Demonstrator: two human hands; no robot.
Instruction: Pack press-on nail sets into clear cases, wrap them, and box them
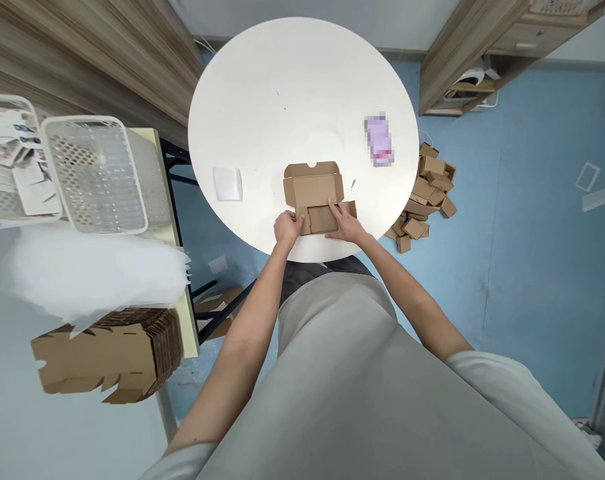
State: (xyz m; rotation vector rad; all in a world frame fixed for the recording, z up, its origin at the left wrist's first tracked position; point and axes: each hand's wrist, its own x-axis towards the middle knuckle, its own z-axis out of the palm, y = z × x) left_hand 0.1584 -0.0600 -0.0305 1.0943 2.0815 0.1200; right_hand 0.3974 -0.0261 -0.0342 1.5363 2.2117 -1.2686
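A brown cardboard mailer box (315,190), partly folded, lies near the front edge of the round white table (262,87). Its lid stretches away from me with the side flaps spread out. At the box's left front corner, my left hand (287,229) is closed, with thumb and fingers pinching a small flap. My right hand (347,224) rests over the right end of the box, thumb and fingers spread apart. Its fingertips touch the cardboard beside the right flap. Part of that right side is hidden under the hand.
On the table are a white square sheet or pouch (227,184) and a blurred purple item (379,140). Small cardboard boxes (430,183) are heaped on the floor at right. A side table at left bears white baskets (132,173), white sheets (97,270) and stacked flat cardboard (97,353).
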